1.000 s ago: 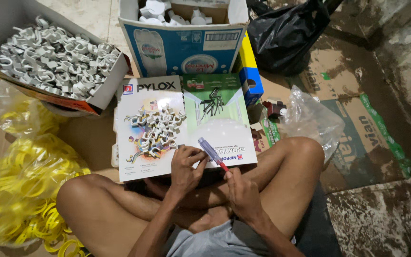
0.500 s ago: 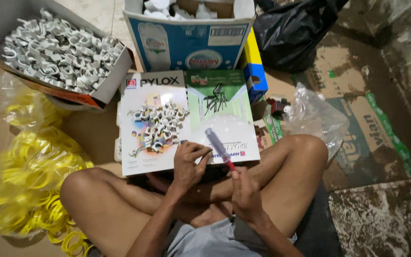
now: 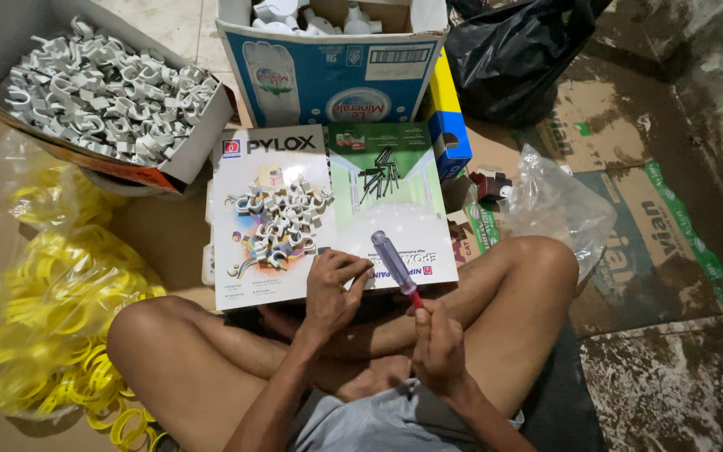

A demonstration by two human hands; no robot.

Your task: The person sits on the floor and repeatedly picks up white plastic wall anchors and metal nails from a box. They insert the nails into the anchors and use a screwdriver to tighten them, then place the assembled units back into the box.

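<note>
Screwdriver: purple-handled screwdriver [image 3: 395, 261] is up off the board, tilted, handle pointing away from the person, red section down at the fingers, over the near right corner of the brochure board.
Right hand: right hand [image 3: 438, 343] is closed round the screwdriver's lower end, fingers wrapped tight, held above the crossed legs.
Left hand: left hand [image 3: 333, 289] is curled over the near edge of the brochure board, fingertips pinched together on something too small to make out; it sits just left of the screwdriver, not touching it as far as I can tell.
Work surface: white and green brochure board [image 3: 328, 209] lies flat across the person's shins.
On the board, left: small heap of white pipe clips [image 3: 278, 222], just beyond the left hand.
On the board, right: loose cluster of dark nails [image 3: 381, 174] on the green part, well up from the screwdriver.
Far left: open cardboard box [image 3: 198, 159] brimming with more white clips.
Straight ahead: blue and white carton [image 3: 328, 79] holding white fittings, touching the board's far edge.
Left floor: clear bag of yellow rings [image 3: 39, 326] beside the left knee.
Right side: crumpled clear plastic bag [image 3: 558, 205] by the right knee, black plastic bag [image 3: 516, 50] further back.
Underfoot: flattened cardboard [image 3: 629, 243].
</note>
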